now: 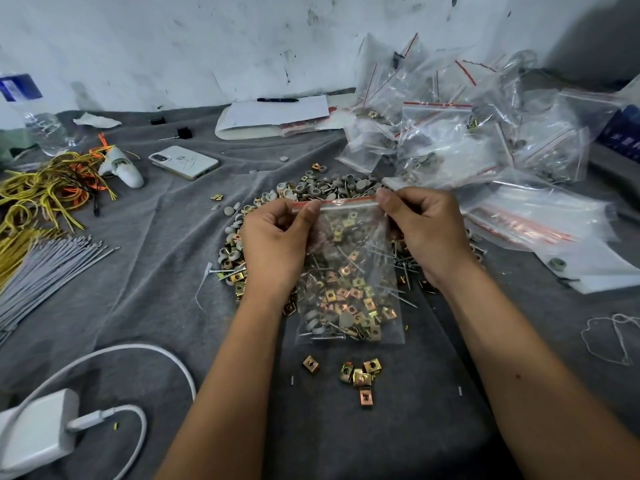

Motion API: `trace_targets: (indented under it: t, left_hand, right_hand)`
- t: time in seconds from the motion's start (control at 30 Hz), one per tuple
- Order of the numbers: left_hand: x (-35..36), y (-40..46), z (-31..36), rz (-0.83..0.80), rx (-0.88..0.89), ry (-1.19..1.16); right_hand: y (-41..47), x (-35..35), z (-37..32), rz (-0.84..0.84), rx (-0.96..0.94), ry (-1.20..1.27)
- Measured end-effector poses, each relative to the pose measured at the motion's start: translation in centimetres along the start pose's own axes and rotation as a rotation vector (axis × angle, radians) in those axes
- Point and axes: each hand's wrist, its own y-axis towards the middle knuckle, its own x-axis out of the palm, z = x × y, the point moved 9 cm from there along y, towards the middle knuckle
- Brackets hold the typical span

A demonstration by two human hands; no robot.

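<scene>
Sealing a filled zip bag, held upright over the loose hardware pile on the worktop.
Its red-striped mouth is pinched at both corners by fingers of the left hand and right hand; filling looks done, closure judged unfinished.

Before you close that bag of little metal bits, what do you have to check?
1. Left hand and right hand both pinch the red-striped top of the clear plastic zip bag: ok.
2. Zip pressed shut all along: cannot tell.
3. Clips, screws and grey caps sit low, away from the zip: ok.
4. No parts left out: not ok, gold square metal clips lie on the grey cloth in front.
5. Heap of filled clear bags close by on the right: ok.
</scene>
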Motion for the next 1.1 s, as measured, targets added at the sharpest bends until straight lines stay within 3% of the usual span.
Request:
trace_targets:
  t: [0.1, 0.23, 0.33, 0.4, 0.5, 0.57, 0.7, 0.97, 1.1]
  left_hand:
    - [-0.7, -0.3, 0.5, 0.087, 0.042, -0.009]
    - [-1.0, -0.3, 0.5, 0.133, 0.033, -0.181]
    - [-0.7, -0.3, 0.1, 0.106, -0.027, -0.174]
    - [-1.0, -0.4, 0.3, 0.123, 0.008, 0.022]
    - [-0.9, -1.1, 3.6, 0.181, 0.313, 0.570]
    - [1.0, -1.6, 5.0, 0.073, 0.496, 0.659]
    - [2.9, -2.1, 4.7, -0.135, 0.537, 0.544]
    - [1.5, -0.8, 3.0, -0.146, 0.231, 0.241]
    - [1.1, -0.7, 3.3, -0.123, 0.240, 0.184]
  right_hand:
    - [-0.1, 1.3, 0.8, -0.122, 0.066, -0.009]
    - [0.0, 1.1, 0.0, -0.074, -0.012, 0.032]
    - [0.0, 0.8, -0.2, -0.045, 0.006, 0.144]
    - [0.0, 0.4, -0.1, -0.022, 0.012, 0.111]
    - [-0.2, 1.0, -0.3, -0.066, -0.001, 0.005]
    - [-0.4, 2.0, -0.8, -0.150, -0.037, -0.007]
    - [-1.0, 3.4, -1.8, -0.288, -0.118, -0.080]
    - [-1.3, 3.9, -1.8, -0.373, -0.085, -0.045]
    - [-1.0, 3.2, -1.5, -0.314, -0.089, -0.094]
